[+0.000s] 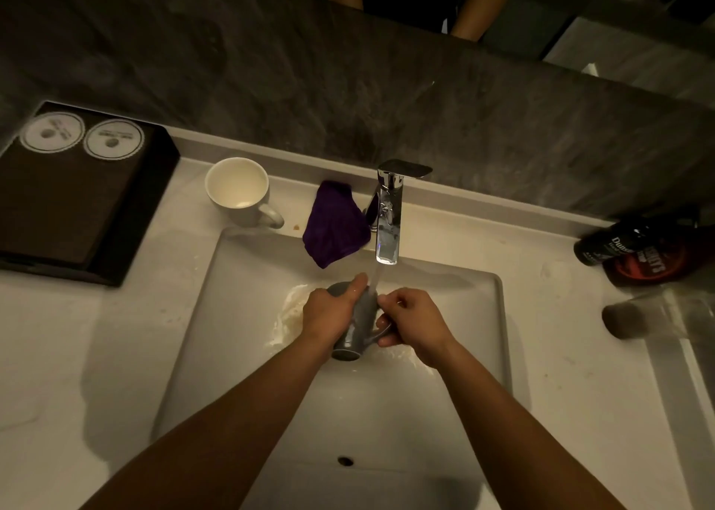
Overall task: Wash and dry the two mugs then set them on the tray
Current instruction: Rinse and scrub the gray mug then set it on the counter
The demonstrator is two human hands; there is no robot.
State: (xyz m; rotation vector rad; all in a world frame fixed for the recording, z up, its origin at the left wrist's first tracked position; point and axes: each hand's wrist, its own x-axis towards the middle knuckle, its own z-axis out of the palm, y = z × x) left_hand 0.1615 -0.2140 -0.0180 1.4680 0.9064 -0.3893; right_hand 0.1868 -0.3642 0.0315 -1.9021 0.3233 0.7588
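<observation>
Grey mug (358,322): left hand (329,314) wrapped around body, right hand (412,325) closed on handle, under tap (389,215). Risk: wet grip slips, mug chips against sink (483,316).

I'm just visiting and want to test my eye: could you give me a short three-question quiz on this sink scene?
1. True or false: the white mug stands on the tray.
2. Which mug is under the running faucet: A grey, B white?
3. What lies between the white mug and the faucet?

Key: 1 false, it stands on the counter beside the tray. 2 A, the grey mug, held by the left hand and right hand. 3 the purple cloth.
</observation>
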